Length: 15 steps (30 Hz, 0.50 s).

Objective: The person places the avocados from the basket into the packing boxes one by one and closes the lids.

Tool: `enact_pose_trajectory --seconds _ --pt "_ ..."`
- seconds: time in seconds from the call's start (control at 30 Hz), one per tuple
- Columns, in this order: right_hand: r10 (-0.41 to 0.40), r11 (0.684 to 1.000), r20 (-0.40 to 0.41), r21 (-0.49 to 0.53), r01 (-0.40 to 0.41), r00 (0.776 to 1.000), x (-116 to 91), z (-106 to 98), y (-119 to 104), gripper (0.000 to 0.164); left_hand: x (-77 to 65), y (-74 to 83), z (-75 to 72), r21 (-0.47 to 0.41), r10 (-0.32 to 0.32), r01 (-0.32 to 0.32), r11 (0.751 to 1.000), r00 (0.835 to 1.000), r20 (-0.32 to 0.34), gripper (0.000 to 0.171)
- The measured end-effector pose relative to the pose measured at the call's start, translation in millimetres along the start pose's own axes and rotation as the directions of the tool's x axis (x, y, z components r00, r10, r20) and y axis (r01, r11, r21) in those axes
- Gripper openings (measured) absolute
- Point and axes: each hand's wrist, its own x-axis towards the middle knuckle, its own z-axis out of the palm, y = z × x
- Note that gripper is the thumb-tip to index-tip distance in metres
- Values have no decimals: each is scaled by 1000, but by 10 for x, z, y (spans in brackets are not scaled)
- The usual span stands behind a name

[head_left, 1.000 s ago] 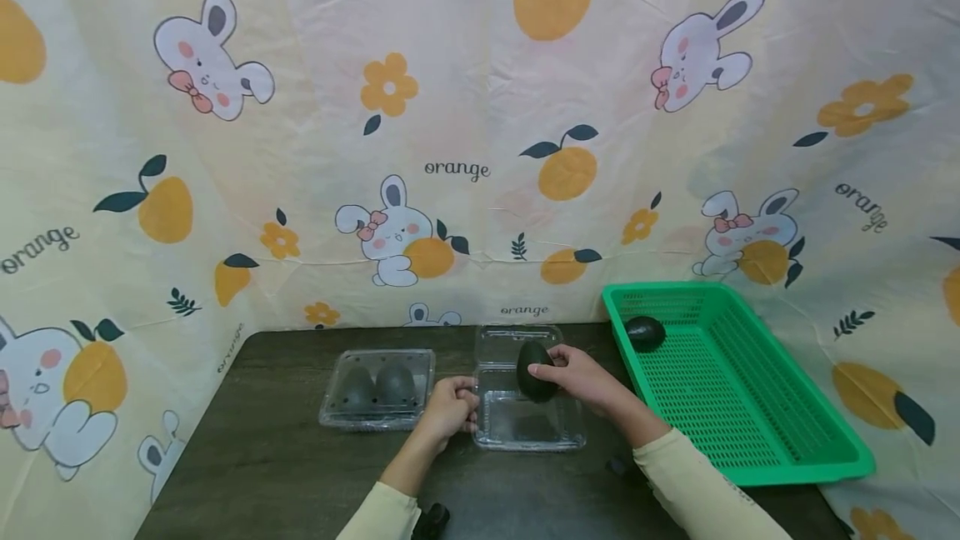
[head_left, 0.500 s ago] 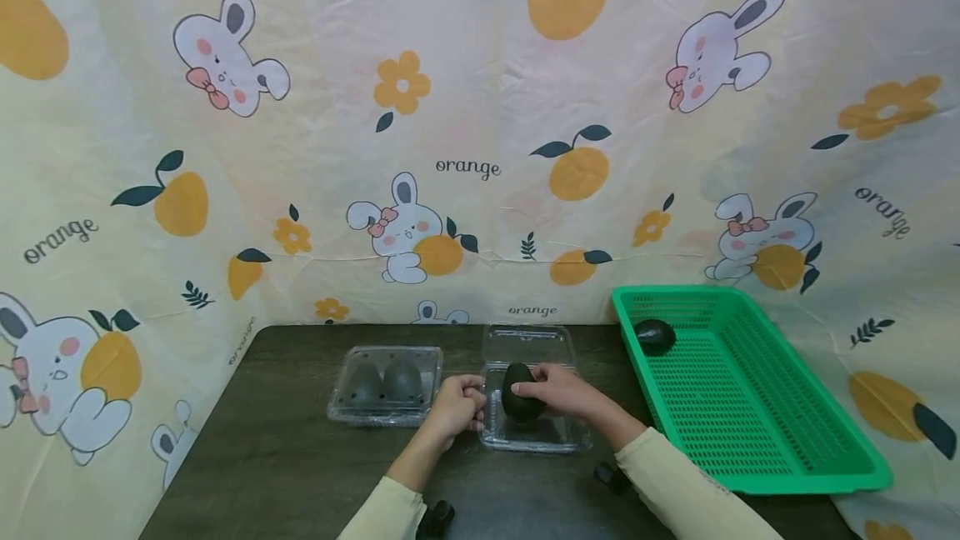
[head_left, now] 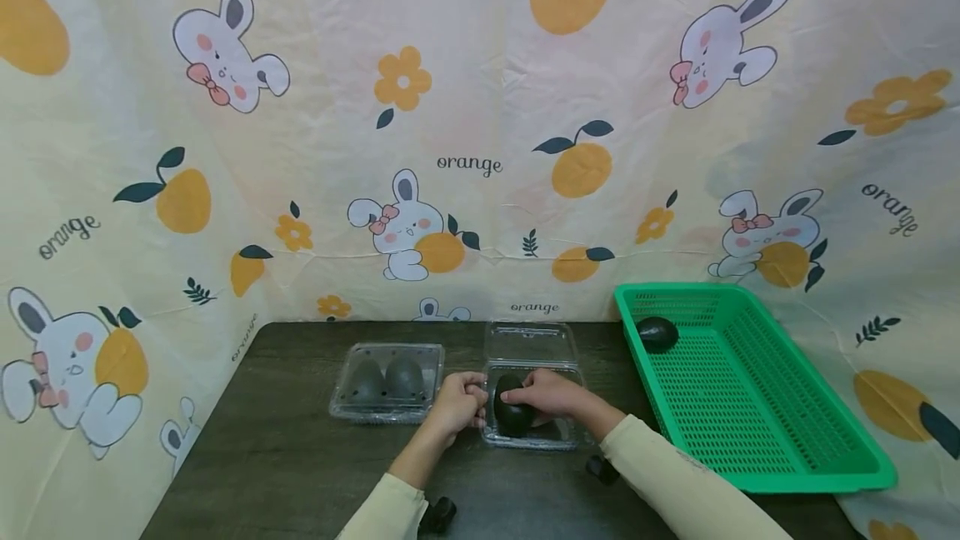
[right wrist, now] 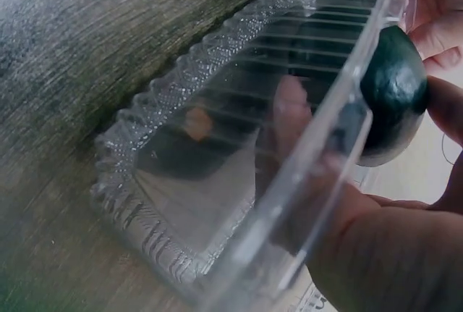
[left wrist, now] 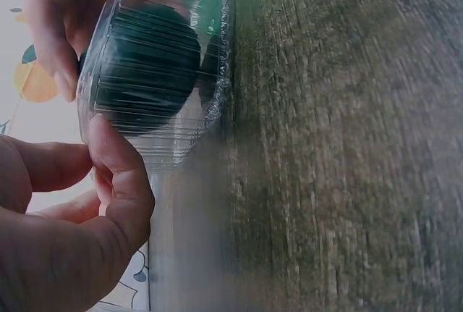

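Observation:
My right hand [head_left: 555, 392] grips a dark green avocado [head_left: 513, 413], thumb on one side and fingers on the other. The avocado is down within the left part of an open clear plastic clamshell [head_left: 536, 442], whose hinged lid [head_left: 529, 343] lies back toward the wall. In the left wrist view, the avocado [left wrist: 148, 69] shows through the ribbed plastic wall. My left hand [head_left: 456, 405] pinches the clamshell's left rim between thumb and forefinger. Through the plastic in the right wrist view, fingers of my right hand [right wrist: 376, 232] reach inside around the avocado [right wrist: 394, 91].
Left of my left hand sits a closed clear clamshell [head_left: 345, 413] with two avocados inside. At the right stands a green slotted basket [head_left: 817, 483], one avocado [head_left: 657, 334] at its back left corner. A patterned cloth [head_left: 480, 107] hangs behind the dark wooden table [head_left: 255, 448].
My right hand has moved left and down with the avocado, from above the clamshell into its left part. My left hand keeps its pinch on the rim. The head view has shifted slightly.

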Motion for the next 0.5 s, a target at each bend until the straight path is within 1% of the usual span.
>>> enact_pose_trajectory --seconds 0.2,0.33,0.5 --pt "25 1000 12 7 -25 1000 34 29 22 35 17 -17 4 -1 4 -4 1000 1000 12 41" --pt "29 1000 -3 3 -29 1000 36 48 22 37 20 -27 0 -5 10 -10 1000 1000 17 41" --pt "21 999 -26 -31 -22 999 35 48 1 39 19 -27 -8 -9 12 -12 1000 1000 11 41"
